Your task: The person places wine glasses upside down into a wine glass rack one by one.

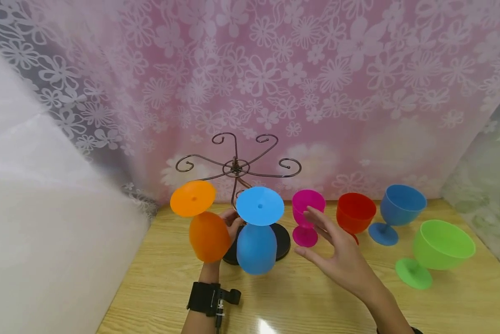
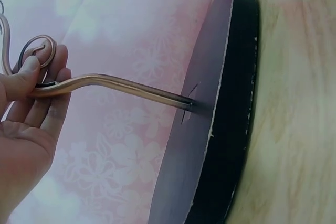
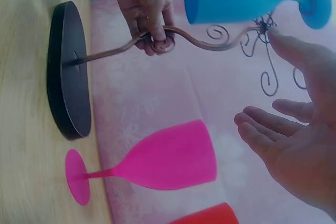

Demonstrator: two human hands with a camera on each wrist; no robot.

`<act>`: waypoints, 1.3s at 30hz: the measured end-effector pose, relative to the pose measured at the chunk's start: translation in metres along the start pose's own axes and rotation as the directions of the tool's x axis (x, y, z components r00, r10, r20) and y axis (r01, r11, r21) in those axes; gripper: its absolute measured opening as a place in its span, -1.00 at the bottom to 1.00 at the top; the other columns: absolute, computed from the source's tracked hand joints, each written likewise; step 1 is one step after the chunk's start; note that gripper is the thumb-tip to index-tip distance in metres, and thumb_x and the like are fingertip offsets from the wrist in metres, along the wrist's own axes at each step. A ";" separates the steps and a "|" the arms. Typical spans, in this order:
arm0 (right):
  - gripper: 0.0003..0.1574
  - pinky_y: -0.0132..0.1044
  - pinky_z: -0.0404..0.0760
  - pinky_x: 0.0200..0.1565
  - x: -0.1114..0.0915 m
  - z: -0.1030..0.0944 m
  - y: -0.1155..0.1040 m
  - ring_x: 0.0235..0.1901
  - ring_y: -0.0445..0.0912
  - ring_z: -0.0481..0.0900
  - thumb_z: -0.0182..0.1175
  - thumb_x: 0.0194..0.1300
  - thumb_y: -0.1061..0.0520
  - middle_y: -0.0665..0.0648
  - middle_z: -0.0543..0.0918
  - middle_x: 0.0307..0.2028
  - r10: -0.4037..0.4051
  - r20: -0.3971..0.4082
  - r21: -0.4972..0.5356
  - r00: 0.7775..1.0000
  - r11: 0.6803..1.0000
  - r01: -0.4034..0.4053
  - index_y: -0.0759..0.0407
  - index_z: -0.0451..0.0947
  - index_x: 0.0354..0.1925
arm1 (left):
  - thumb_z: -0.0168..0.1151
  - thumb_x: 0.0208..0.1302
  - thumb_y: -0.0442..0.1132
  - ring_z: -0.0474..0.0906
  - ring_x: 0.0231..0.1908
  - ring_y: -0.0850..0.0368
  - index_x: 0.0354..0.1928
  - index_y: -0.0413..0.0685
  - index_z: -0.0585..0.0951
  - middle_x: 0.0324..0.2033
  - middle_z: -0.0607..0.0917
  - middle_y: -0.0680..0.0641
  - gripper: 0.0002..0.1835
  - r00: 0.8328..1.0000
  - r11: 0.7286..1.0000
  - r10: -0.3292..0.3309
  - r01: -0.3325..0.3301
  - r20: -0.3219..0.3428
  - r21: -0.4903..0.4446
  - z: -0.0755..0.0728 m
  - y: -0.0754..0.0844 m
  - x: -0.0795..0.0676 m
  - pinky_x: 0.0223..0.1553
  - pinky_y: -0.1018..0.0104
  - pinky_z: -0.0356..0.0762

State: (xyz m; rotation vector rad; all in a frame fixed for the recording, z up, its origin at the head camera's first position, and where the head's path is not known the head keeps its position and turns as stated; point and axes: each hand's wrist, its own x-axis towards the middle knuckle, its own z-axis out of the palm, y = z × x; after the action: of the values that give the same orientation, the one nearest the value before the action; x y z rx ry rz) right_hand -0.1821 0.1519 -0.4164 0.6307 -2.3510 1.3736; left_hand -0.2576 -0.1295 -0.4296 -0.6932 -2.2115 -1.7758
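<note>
A metal goblet rack (image 1: 235, 168) with curled arms stands on a black base (image 2: 239, 93). My left hand (image 2: 37, 108) grips its bent stem (image 2: 131, 92) at a small curl, partly hidden behind the goblets in the head view. An orange goblet (image 1: 210, 236) and a light blue goblet (image 1: 256, 250) hang upside down from the rack, feet upward. To the right of the blue one, my right hand (image 1: 341, 260) is held in the air with fingers extended and thumb apart, holding nothing. Past its fingertips a magenta goblet (image 3: 170, 156) stands upright.
On the right of the wooden table (image 1: 316, 306) stand a red goblet (image 1: 355, 214), a darker blue goblet (image 1: 401, 208) and a green goblet (image 1: 438, 250). A pink flowered curtain (image 1: 316, 93) hangs close behind the rack. A white surface (image 1: 45, 222) borders the left side.
</note>
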 end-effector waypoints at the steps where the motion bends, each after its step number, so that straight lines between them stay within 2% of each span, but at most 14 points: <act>1: 0.12 -0.37 0.45 0.24 0.000 -0.003 -0.001 0.32 0.05 0.50 0.59 0.13 0.07 0.07 0.50 0.37 -0.002 -0.008 -0.019 1.000 1.000 0.002 0.02 0.25 0.53 | 0.10 0.44 -0.54 0.61 -0.18 -0.27 -0.10 -0.49 0.57 -0.23 0.67 -0.38 -0.88 1.000 1.000 -0.028 0.028 -0.001 0.001 -0.001 -0.001 0.001 0.00 -0.02 0.65; 6: 0.13 -0.55 0.41 0.20 -0.004 -0.020 -0.007 0.29 0.13 0.53 0.61 0.09 0.13 0.10 0.48 0.38 0.009 -0.048 -0.092 0.999 0.996 -0.014 -0.01 0.28 0.53 | 0.09 0.40 -0.52 0.51 -0.34 0.06 -0.24 -0.40 0.53 -0.43 0.57 -0.19 -0.95 1.000 1.000 -0.025 0.025 -0.019 0.006 -0.005 -0.006 0.001 -0.17 0.27 0.54; 9: 0.16 -0.58 0.39 0.20 -0.008 -0.031 -0.011 0.29 0.07 0.52 0.62 0.06 0.19 0.12 0.51 0.36 -0.009 -0.079 -0.123 0.997 0.992 -0.001 -0.03 0.27 0.53 | 0.11 0.25 -0.53 0.36 -0.52 0.20 -0.42 -0.25 0.48 -0.59 0.43 -0.02 -0.89 0.981 0.968 0.165 -0.141 -0.103 0.208 -0.006 -0.012 -0.001 -0.39 0.38 0.36; 11: 0.19 -0.60 0.38 0.20 -0.010 -0.038 -0.011 0.30 -0.05 0.51 0.63 0.03 0.23 0.12 0.53 0.34 -0.026 -0.099 -0.147 0.995 0.989 0.012 -0.02 0.27 0.53 | 0.11 0.07 -0.53 0.27 -0.60 0.19 -0.48 -0.16 0.42 -0.66 0.32 0.01 -0.85 0.917 0.877 0.365 -0.280 -0.163 0.391 -0.009 -0.021 -0.003 -0.45 0.35 0.28; 14: 0.21 -0.62 0.37 0.20 -0.014 -0.049 -0.010 0.31 -0.28 0.47 0.65 -0.06 0.30 0.15 0.57 0.31 -0.061 -0.138 -0.192 0.989 0.981 0.033 0.03 0.32 0.51 | 0.12 -0.14 -0.45 0.31 -0.59 0.09 -0.42 -0.20 0.44 -0.65 0.34 -0.01 -0.85 0.737 0.681 0.634 -0.387 -0.235 0.621 -0.012 -0.036 -0.004 -0.39 0.26 0.40; 16: 0.21 -0.65 0.36 0.19 -0.017 -0.057 -0.007 0.30 -0.39 0.44 0.65 -0.10 0.36 0.17 0.57 0.30 -0.077 -0.159 -0.209 0.984 0.977 0.043 0.09 0.34 0.49 | 0.09 -0.12 -0.39 0.36 -0.52 0.01 -0.32 -0.25 0.46 -0.62 0.37 -0.07 -0.78 0.657 0.626 0.710 -0.424 -0.253 0.654 -0.015 -0.044 -0.003 -0.22 0.20 0.45; 18: 0.23 -0.68 0.33 0.20 -0.019 -0.066 -0.004 0.30 -0.47 0.39 0.65 -0.12 0.39 0.18 0.56 0.31 -0.075 -0.179 -0.227 0.981 0.973 0.033 0.08 0.35 0.48 | 0.09 -0.03 -0.34 0.42 -0.44 -0.05 -0.22 -0.30 0.48 -0.57 0.42 -0.09 -0.73 0.621 0.608 0.734 -0.423 -0.273 0.672 -0.016 -0.048 -0.002 -0.05 0.20 0.47; 27: 0.23 -0.79 0.26 0.01 -0.033 -0.109 0.008 0.28 -0.59 0.25 0.66 -0.05 0.23 0.21 0.55 0.33 -0.010 -0.307 -0.398 0.952 0.910 -0.119 -0.05 0.31 0.53 | 0.07 0.29 -0.37 0.43 -0.38 -0.02 -0.32 -0.20 0.49 -0.54 0.46 -0.07 -0.95 0.697 0.677 0.673 -0.446 -0.247 0.585 -0.018 -0.043 0.004 0.04 0.26 0.40; 30: 0.20 -0.74 0.23 0.06 -0.037 -0.124 0.019 0.34 -0.43 0.32 0.65 -0.08 0.25 0.27 0.56 0.31 -0.005 -0.406 -0.435 0.914 0.881 -0.188 0.03 0.36 0.50 | 0.07 0.35 -0.35 0.41 -0.38 -0.01 -0.35 -0.19 0.48 -0.54 0.43 -0.07 -0.91 0.700 0.696 0.669 -0.472 -0.251 0.541 -0.019 -0.042 0.004 0.09 0.33 0.36; 34: 0.18 -0.57 0.08 0.35 -0.044 -0.143 0.034 0.42 0.12 0.36 0.61 -0.02 0.26 0.37 0.47 0.36 0.071 -0.502 -0.419 0.862 0.852 -0.314 0.13 0.30 0.52 | 0.07 0.35 -0.36 0.40 -0.37 0.05 -0.28 -0.18 0.48 -0.53 0.41 -0.05 -0.96 0.683 0.710 0.678 -0.512 -0.273 0.484 -0.022 -0.044 0.005 0.10 0.39 0.32; 36: 0.17 -0.33 0.09 0.48 -0.050 -0.151 0.043 0.42 0.33 0.29 0.57 0.04 0.26 0.44 0.40 0.39 0.106 -0.524 -0.396 0.845 0.848 -0.352 0.21 0.23 0.54 | 0.05 0.43 -0.34 0.46 -0.32 0.16 -0.15 -0.10 0.58 -0.50 0.48 0.03 -0.88 0.702 0.760 0.650 -0.597 -0.291 0.257 -0.023 -0.046 0.007 0.10 0.43 0.35; 37: 0.17 -0.15 0.05 0.53 -0.054 -0.154 0.048 0.43 0.39 0.23 0.54 0.09 0.26 0.48 0.33 0.42 0.133 -0.525 -0.384 0.841 0.844 -0.374 0.26 0.18 0.56 | 0.04 0.47 -0.33 0.50 -0.28 0.21 -0.09 -0.09 0.62 -0.46 0.55 0.06 -0.84 0.717 0.760 0.631 -0.649 -0.295 0.049 -0.023 -0.048 0.009 0.11 0.45 0.37; 38: 0.19 0.04 0.01 0.54 -0.058 -0.158 0.056 0.46 0.40 0.17 0.53 0.11 0.26 0.51 0.27 0.45 0.156 -0.526 -0.366 0.836 0.846 -0.388 0.28 0.12 0.57 | 0.04 0.51 -0.32 0.55 -0.22 0.23 -0.03 -0.09 0.65 -0.40 0.62 0.06 -0.81 0.730 0.705 0.617 -0.678 -0.294 -0.206 -0.024 -0.049 0.012 0.13 0.47 0.40; 39: 0.21 0.16 -0.04 0.53 -0.064 -0.161 0.070 0.50 0.34 0.11 0.51 0.14 0.26 0.48 0.20 0.49 0.175 -0.529 -0.355 0.830 0.843 -0.405 0.25 0.07 0.60 | 0.05 0.53 -0.32 0.59 -0.16 0.22 0.02 -0.14 0.66 -0.33 0.69 0.03 -0.78 0.741 0.571 0.607 -0.657 -0.287 -0.492 -0.024 -0.049 0.015 0.16 0.46 0.42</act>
State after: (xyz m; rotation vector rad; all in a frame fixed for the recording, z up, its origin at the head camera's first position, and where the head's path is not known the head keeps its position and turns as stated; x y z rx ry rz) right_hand -0.1544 0.3369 -0.4228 -0.2146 -2.2746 0.8793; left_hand -0.2973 -0.1568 -0.4596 -1.3012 -1.0716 -1.9549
